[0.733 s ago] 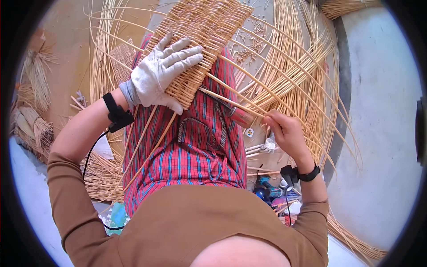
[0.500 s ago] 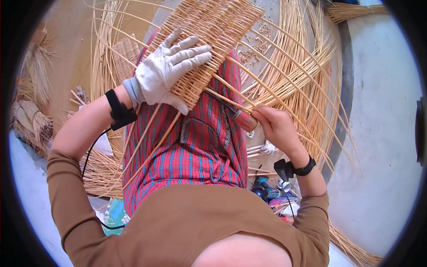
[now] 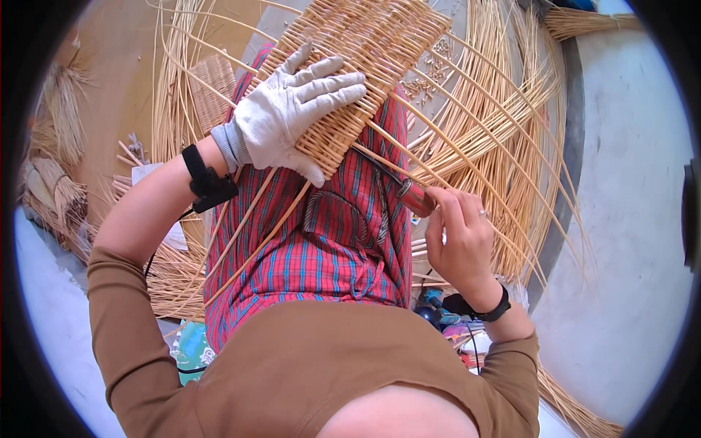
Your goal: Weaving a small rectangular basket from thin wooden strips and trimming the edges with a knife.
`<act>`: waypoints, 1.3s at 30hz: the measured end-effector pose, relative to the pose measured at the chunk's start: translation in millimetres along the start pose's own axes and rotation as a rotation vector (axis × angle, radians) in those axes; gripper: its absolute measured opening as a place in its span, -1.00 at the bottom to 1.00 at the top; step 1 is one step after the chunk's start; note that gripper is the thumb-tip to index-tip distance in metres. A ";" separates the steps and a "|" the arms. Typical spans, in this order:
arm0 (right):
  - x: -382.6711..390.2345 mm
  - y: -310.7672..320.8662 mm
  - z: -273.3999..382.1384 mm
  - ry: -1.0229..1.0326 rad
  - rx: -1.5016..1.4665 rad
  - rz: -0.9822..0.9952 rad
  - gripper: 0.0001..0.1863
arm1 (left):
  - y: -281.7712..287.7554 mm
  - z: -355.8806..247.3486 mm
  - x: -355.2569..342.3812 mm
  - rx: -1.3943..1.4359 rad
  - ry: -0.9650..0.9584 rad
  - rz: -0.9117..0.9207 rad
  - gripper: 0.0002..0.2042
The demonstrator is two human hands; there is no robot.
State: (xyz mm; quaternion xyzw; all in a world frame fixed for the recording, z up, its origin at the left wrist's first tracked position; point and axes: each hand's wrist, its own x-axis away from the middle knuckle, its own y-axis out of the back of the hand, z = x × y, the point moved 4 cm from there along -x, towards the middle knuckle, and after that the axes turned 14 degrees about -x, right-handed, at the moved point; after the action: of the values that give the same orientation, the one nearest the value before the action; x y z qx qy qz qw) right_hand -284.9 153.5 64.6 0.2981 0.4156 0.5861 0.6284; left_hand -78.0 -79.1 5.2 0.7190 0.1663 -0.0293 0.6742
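A woven rattan panel [image 3: 358,40] with long loose spokes lies over my red plaid-clad lap [image 3: 343,255]. My gloved left hand [image 3: 292,113] is spread flat on the panel, fingers apart. My bare right hand [image 3: 460,241] has curled fingers at the red handle [image 3: 412,197] of a dark metal tool [image 3: 380,169], which lies beside a spoke running from the panel's lower right edge; the fingertips are partly hidden.
Loose rattan strands [image 3: 496,146] spread to the right, more [image 3: 175,270] lie at lower left. A smaller woven piece [image 3: 210,91] is at upper left, dried fibre bundles [image 3: 58,182] at far left. A blue tool [image 3: 431,310] lies below my right hand.
My right hand has left the spoke it pinched and turned knuckles-up onto the red handle. The panel and my left hand have shifted a little rightward.
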 end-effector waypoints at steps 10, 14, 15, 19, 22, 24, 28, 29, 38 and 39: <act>-29.9 -53.6 -37.9 -0.324 -0.260 0.303 -0.54 | 0.1 -2.5 -2.8 -0.062 0.010 -0.025 0.38; -13.3 -51.0 -29.9 -0.152 -0.104 0.129 -0.67 | 4.5 -5.6 -5.3 -0.062 0.010 -0.019 0.38; -6.6 -52.6 -34.8 -0.147 -0.101 0.130 -0.67 | 6.0 -5.9 -6.5 -0.042 0.009 -0.012 0.39; 74.8 -32.6 -77.9 -0.121 0.096 0.050 -0.74 | 2.6 1.0 -3.8 -0.058 0.063 0.012 0.37; 81.5 -33.5 -26.8 -0.338 -0.324 0.199 -0.64 | -1.1 -2.4 -2.1 -0.078 -0.008 0.011 0.35; 38.9 -34.1 20.5 0.064 -0.273 0.255 -0.44 | -1.2 -0.3 -0.8 -0.038 0.014 -0.032 0.37; -7.4 -45.8 6.4 0.149 -0.258 -0.223 -0.49 | 4.0 -2.4 -3.0 -0.012 0.031 -0.035 0.38; -4.4 -49.4 -1.4 0.147 -0.253 -0.227 -0.49 | 2.6 -2.0 -2.9 -0.012 0.025 -0.038 0.38; 12.9 -67.1 -49.4 0.034 -0.104 -0.070 -0.24 | 3.2 -3.1 -5.8 -0.078 0.031 0.001 0.37; -0.1 -59.7 -58.0 0.041 -0.084 -0.061 -0.26 | 3.9 -0.7 -6.3 -0.081 0.056 0.004 0.37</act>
State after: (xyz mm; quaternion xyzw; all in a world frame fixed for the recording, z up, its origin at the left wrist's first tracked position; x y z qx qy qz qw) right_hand -306.3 138.8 -14.5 0.2466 0.4125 0.5895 0.6493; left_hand -83.0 -79.8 10.6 0.6920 0.1849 -0.0012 0.6979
